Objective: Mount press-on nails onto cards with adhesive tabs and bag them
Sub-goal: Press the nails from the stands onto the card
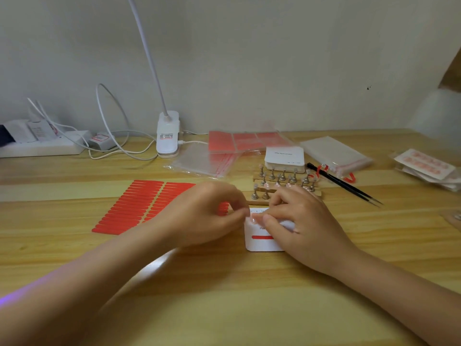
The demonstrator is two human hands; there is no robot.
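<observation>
Both hands meet over the small white paper card (262, 242) on the wooden table (224, 295): left hand (207, 213) pinching at its top edge, contents unclear; right hand (296, 221) pressing it flat. Best to seat each nail squarely, with firm pressure.

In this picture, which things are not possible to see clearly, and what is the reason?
Head view:
- White card: upper part and print hidden by the right hand.
- What the left hand fingertips pinch: too small, blurred.
- Nails on the holder stands: too small.
- Packets at the right edge: blurred, cut off.
</observation>
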